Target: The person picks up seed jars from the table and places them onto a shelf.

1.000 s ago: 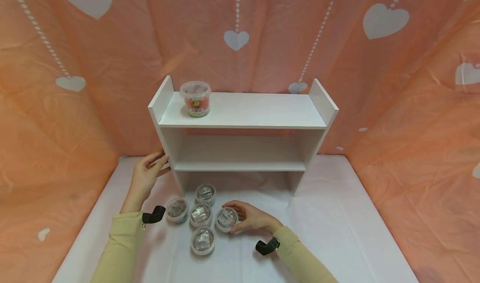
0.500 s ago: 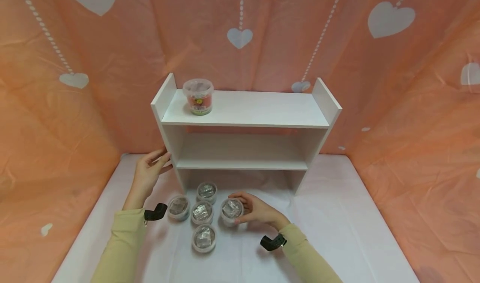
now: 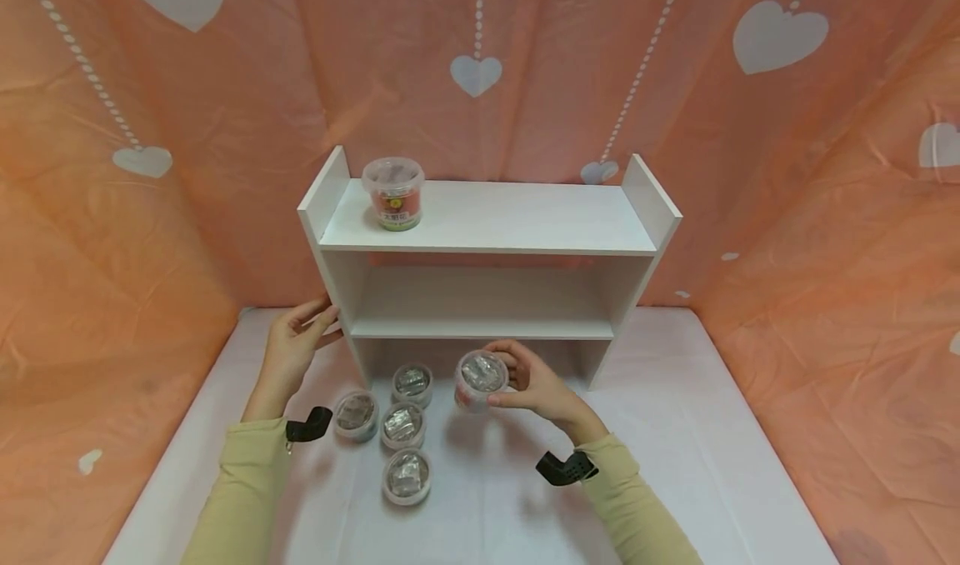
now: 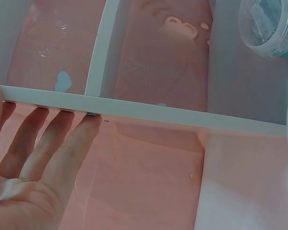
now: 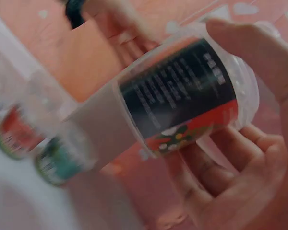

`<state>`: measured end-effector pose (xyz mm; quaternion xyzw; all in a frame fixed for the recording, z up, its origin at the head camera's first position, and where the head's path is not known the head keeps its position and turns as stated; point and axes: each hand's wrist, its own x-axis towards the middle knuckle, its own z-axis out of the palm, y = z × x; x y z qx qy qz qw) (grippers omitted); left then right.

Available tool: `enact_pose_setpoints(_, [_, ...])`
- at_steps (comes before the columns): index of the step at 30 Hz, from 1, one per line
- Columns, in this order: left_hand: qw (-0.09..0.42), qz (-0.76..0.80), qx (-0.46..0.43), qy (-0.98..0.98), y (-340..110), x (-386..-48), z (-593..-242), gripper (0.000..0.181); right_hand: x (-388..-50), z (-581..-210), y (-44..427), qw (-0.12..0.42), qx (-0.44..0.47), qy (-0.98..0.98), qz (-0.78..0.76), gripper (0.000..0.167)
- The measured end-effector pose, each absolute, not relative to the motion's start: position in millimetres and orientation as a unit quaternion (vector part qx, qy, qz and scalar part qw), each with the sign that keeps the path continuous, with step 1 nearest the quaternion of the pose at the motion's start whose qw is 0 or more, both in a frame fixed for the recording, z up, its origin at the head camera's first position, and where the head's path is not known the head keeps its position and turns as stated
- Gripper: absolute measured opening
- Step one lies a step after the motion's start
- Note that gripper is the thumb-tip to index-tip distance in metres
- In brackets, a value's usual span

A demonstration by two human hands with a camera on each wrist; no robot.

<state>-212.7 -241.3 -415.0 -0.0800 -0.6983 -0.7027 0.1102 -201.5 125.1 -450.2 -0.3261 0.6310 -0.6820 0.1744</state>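
Note:
My right hand (image 3: 543, 390) grips a clear plastic tub (image 3: 481, 375) by its side, lifted above the table in front of the lowest shelf. The right wrist view shows the tub's dark and red label (image 5: 182, 91), thumb on one side and fingers on the other. My left hand (image 3: 294, 350) touches the left side panel of a white shelf unit (image 3: 480, 328). In the left wrist view its fingers (image 4: 62, 160) are straight, their tips against the panel. Several lidded tubs with silvery packets on top, among them a front tub (image 3: 407, 476), stand on the table left of the held one.
On the top shelf, at its left end, stands another tub (image 3: 393, 202) with a red label. The white table (image 3: 675, 432) runs under the unit. An orange cloth (image 3: 540, 73) with pale hearts hangs behind and at both sides.
My right hand has raised the tub off the table, moving it up and slightly right toward the shelf unit. My left hand has stayed at the side panel.

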Motion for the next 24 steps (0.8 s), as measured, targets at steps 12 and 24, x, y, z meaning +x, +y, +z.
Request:
enact_pose_setpoints(12, [0.114,-0.695,-0.074,-0.706,-239.9,-213.3,-414.2,0.053,-208.7,-399.7,147.9,0.123,-0.293,0.654,-0.687,0.068])
enact_pose_setpoints(24, [0.114,-0.701,-0.08,-0.7,-239.7,-212.3,-413.7,0.051,-211.1,-364.7,146.5,0.094,-0.295,0.665,-0.68,0.066])
